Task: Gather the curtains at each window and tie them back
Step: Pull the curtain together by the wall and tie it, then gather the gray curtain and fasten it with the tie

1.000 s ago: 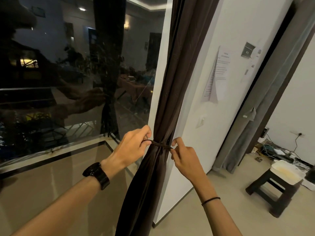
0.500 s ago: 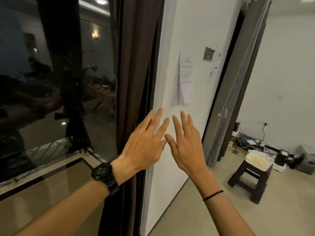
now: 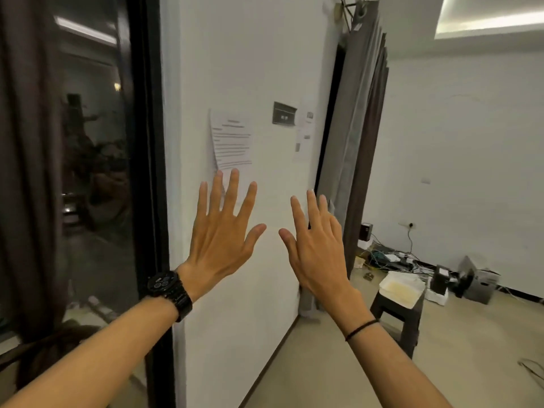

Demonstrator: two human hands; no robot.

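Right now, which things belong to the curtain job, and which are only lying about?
Job: dark brown fabric curtain at the left window; grey fabric curtain beside the doorway.
Lying about: printed white paper sheet on the wall; dark plastic stool; white tray on it.

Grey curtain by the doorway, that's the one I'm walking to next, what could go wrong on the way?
1. The stool carrying a white tray stands close to the grey curtain; you could knock it while gathering the fabric.
2. Loose cables lie on the floor just beyond, a likely trip hazard.
3. Your left hand and right hand are both open and empty, and no tie is visible.
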